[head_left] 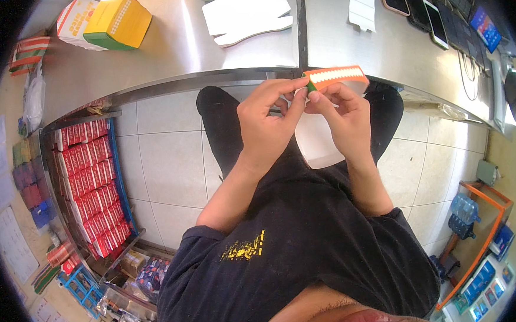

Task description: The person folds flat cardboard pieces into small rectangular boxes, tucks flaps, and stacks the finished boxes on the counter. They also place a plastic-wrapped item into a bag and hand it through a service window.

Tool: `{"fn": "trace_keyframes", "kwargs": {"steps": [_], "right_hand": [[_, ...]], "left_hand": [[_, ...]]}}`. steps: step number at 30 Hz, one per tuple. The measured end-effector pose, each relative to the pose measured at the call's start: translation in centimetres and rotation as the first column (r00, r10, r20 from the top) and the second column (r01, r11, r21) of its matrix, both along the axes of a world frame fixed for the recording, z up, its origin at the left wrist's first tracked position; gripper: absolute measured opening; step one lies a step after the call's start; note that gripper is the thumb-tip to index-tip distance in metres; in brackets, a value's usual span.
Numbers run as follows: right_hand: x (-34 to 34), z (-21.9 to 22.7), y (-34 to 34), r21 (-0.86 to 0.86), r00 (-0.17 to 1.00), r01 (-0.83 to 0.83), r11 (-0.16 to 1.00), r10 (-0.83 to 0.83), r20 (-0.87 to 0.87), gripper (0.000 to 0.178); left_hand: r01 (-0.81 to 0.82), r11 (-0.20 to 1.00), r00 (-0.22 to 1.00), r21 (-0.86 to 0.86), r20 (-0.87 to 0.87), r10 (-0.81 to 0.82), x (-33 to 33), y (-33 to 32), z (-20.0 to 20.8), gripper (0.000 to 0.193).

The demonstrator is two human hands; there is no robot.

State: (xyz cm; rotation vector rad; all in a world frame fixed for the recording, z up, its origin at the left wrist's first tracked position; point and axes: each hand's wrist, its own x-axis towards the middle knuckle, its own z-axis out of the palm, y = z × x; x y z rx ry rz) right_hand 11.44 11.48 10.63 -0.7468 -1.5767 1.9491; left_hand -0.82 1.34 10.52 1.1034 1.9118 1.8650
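Over my lap, just in front of the counter's edge, I hold a cardboard carton piece (336, 76) with an orange printed face, a white patterned band and a green end. Its plain white side (317, 136) hangs down between my forearms. My left hand (270, 114) pinches the green end between thumb and fingers. From the other side, my right hand (348, 115) grips the carton below its orange face, its thumb close to my left fingertips. Part of the carton is hidden behind my fingers.
On the steel counter (174, 48) lie a stack of yellow and green cartons (121, 23), white-backed card blanks (248, 14), a paper strip (362, 7) and several phones (436, 25). Red-and-white boxes (94, 188) fill a rack at left. An orange-framed stand (481, 236) is at right.
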Motion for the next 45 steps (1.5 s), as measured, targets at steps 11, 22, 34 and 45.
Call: {"fn": "trace_keyframes", "kwargs": {"steps": [11,22,34,45], "right_hand": [[0.4,-1.1,1.5,-0.041,0.989,-0.148,0.988,0.148,-0.024,0.02],[0.0,-0.9,-1.1,0.138,0.99,0.109,0.984,-0.096,-0.099,0.021],[-0.8,-1.9,-0.7,0.001,0.999,0.021,1.0,-0.021,-0.028,0.021],[0.7,1.9,-0.7,0.561,0.941,0.132,0.817,-0.281,0.189,0.026]], "left_hand": [[0.157,0.988,0.839,0.01,0.526,-0.139,-0.5,-0.4,2.1,0.024],[0.057,0.998,0.998,-0.012,-0.023,-0.057,-0.4,-0.5,0.7,0.031],[-0.06,0.998,0.998,-0.011,-0.035,0.06,0.4,0.3,0.0,0.027],[0.139,0.979,0.89,0.147,0.414,-0.189,-3.9,-1.7,-2.3,0.055]]}}
